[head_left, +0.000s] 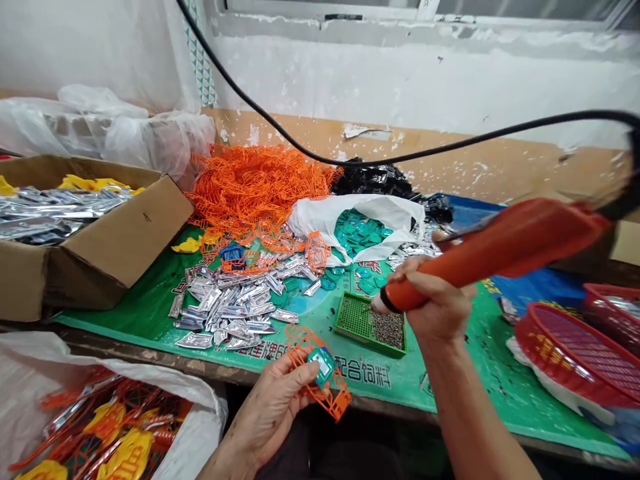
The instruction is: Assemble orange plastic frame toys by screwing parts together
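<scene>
My left hand (273,407) is closed on an orange plastic cage frame (320,373) with a teal piece set in it, held just in front of the table edge. My right hand (433,303) grips an orange electric screwdriver (500,250), its black cord (350,160) arching over the table. The tool's tip end points down toward a small green tray (357,313) holding many small screws (389,328).
On the green mat (150,307) lie several silver foil packets (230,310), a heap of orange frames (255,187) and a white bag of teal pieces (360,230). A cardboard box (100,247) stands left, red baskets (575,353) right, and a bag of assembled parts (100,427) lower left.
</scene>
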### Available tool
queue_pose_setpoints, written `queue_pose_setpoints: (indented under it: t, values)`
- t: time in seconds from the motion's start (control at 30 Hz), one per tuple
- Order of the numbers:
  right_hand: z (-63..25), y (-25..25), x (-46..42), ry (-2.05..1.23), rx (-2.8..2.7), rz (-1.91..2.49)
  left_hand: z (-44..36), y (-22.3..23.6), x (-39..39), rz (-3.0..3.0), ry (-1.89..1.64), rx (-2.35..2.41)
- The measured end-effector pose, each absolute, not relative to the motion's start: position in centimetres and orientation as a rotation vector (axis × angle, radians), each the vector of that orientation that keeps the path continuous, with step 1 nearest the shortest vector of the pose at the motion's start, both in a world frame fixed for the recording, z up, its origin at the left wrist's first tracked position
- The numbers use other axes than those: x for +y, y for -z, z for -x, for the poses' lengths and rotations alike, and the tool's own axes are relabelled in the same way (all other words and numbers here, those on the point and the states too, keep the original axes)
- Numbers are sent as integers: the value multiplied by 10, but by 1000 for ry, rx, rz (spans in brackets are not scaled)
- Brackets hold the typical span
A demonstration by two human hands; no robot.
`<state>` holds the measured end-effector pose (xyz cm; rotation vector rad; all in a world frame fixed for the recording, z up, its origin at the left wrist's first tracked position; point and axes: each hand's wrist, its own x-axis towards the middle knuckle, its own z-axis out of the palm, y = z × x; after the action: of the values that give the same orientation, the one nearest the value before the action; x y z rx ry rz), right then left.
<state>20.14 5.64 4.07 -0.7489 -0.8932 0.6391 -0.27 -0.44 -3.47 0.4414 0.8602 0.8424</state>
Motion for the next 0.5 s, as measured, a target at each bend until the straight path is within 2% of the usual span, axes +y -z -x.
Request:
queue_pose_setpoints:
  t: [0.23, 0.5]
  values:
    - [-204, -8, 100, -564, -874, 889, 1, 34, -6, -394, -800, 819]
    - [-204, 6, 116, -540, -864, 945, 0, 36, -5, -377, -806, 832]
